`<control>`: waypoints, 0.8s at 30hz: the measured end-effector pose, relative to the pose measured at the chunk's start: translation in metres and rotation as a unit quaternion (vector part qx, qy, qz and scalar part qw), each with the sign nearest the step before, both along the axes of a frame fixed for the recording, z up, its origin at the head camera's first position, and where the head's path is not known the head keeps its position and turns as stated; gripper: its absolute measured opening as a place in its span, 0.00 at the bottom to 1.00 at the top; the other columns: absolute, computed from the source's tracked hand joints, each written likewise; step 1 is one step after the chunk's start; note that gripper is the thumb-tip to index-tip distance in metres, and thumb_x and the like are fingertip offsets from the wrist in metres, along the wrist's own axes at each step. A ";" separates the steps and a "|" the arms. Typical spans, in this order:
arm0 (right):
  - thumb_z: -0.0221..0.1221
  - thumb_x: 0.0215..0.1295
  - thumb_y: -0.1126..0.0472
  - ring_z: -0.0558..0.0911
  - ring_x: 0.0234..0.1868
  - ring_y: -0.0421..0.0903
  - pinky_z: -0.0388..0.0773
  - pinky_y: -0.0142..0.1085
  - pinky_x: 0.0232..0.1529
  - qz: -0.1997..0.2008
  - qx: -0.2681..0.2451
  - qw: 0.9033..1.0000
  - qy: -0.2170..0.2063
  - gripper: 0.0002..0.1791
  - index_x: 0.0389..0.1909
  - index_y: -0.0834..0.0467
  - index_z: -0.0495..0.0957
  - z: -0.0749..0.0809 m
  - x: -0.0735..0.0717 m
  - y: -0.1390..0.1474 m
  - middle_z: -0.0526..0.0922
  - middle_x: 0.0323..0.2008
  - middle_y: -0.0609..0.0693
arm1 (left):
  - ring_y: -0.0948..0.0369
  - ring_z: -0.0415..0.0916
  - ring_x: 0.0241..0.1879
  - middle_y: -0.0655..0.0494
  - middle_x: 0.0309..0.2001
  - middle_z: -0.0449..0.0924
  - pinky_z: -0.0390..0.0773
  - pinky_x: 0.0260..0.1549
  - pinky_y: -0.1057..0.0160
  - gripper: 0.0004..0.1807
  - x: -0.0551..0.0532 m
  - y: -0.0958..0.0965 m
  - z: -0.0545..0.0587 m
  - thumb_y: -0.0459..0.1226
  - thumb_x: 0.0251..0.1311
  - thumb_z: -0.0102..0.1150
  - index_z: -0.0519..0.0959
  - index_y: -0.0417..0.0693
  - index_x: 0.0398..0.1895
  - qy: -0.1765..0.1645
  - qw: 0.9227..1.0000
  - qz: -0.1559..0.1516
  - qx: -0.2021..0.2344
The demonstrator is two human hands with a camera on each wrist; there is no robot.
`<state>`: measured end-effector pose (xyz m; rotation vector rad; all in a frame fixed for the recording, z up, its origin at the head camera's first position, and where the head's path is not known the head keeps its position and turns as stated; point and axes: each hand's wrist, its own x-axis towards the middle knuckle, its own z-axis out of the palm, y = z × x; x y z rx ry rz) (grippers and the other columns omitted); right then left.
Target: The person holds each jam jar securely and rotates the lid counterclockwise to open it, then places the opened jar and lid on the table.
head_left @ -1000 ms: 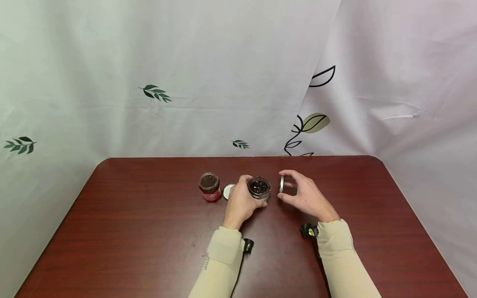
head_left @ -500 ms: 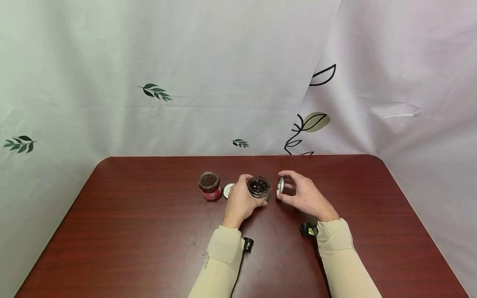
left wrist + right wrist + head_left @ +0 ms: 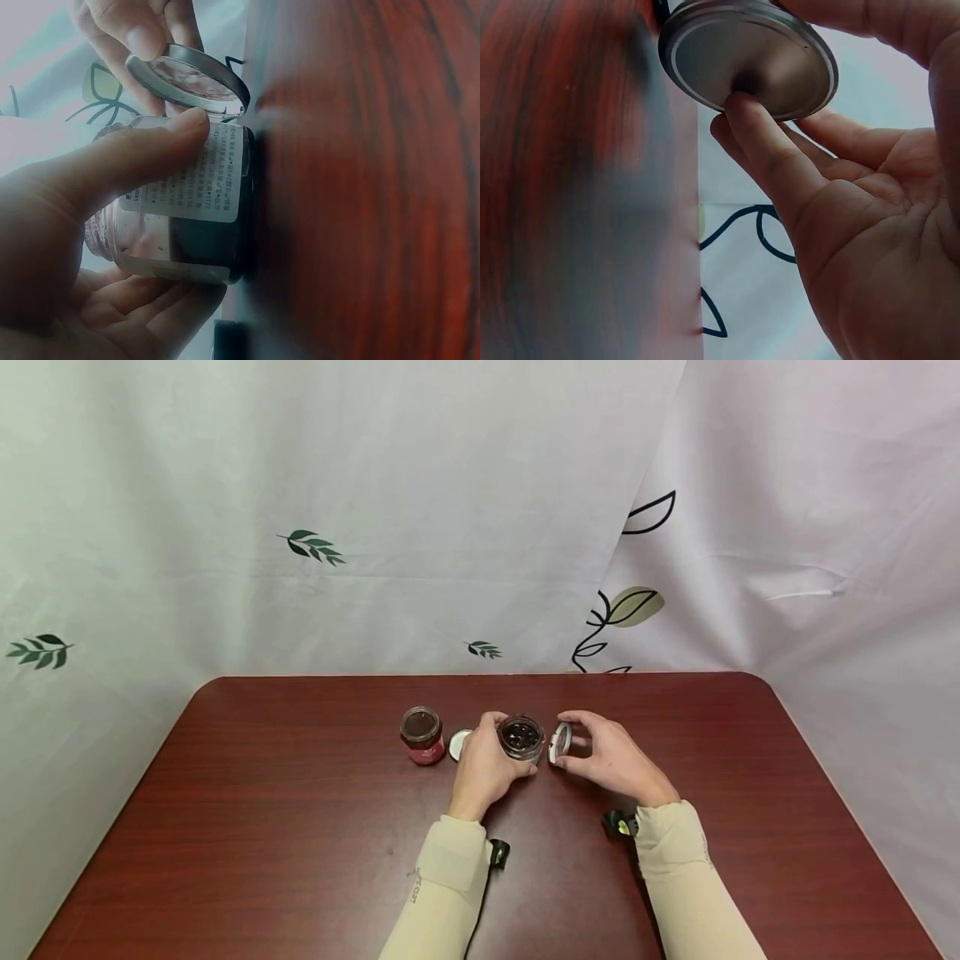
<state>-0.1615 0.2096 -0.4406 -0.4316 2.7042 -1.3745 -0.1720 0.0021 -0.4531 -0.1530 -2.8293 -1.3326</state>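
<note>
My left hand (image 3: 483, 772) grips an open glass jar (image 3: 522, 737) with dark, glossy contents, its thumb across the printed white label (image 3: 199, 184) in the left wrist view. Just right of that jar, my right hand (image 3: 611, 756) pinches a round metal lid (image 3: 561, 744) by its edge, thumb and fingers on opposite sides. The lid stands tilted, and its inner face, smeared with residue, turns toward the jar. A plain silver outer face of the lid (image 3: 709, 52) shows in the right wrist view, with a fingertip against it.
To the left stands a second open jar (image 3: 422, 735) with dark contents and a red label. Between the two jars a white lid (image 3: 460, 745) lies on the brown wooden table (image 3: 300, 843), partly behind my left hand. Behind the table hangs a pale leaf-print cloth (image 3: 420, 518).
My right hand has moved slightly left, bringing the lid nearer the jar. The lid has turned from edge-on to showing its face. The left hand and jar have stayed put.
</note>
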 end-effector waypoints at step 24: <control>0.73 0.53 0.67 0.86 0.46 0.48 0.81 0.38 0.45 0.020 0.027 0.999 -0.010 0.35 0.62 0.70 0.71 -0.004 -0.003 0.012 0.83 0.49 0.59 | 0.48 0.80 0.50 0.44 0.48 0.83 0.76 0.53 0.51 0.44 0.000 0.001 0.001 0.37 0.32 0.86 0.72 0.44 0.57 -0.001 1.000 0.006 -0.002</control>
